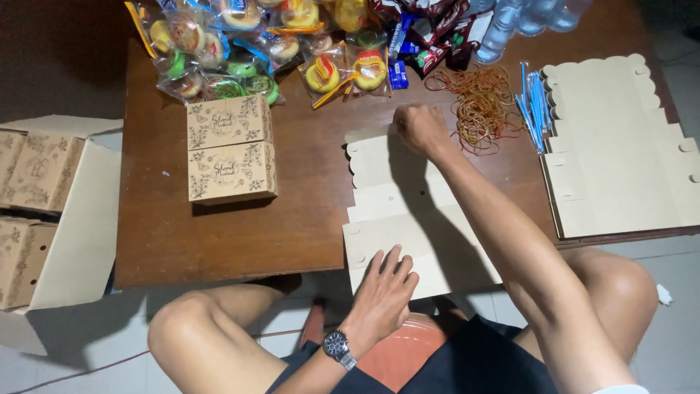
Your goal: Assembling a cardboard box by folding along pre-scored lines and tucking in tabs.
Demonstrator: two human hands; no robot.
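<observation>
Cardboard sheet (408, 219) beneath both hands' fingers (386, 266)

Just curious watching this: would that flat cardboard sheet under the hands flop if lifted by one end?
Probably somewhat. The unfolded box blank looks thin and creased, so it would likely bend along its folds. It seems light, and may slide easily on the smooth wooden table.

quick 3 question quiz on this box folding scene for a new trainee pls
1. True or false: the left hand lies flat on the unfolded box blank.
2. What lies just right of the right hand? A) rubber bands B) scissors C) tape
3. How many folded printed boxes stand on the table?

Key:
1. True
2. A, the rubber bands
3. Two, touching side by side
</observation>
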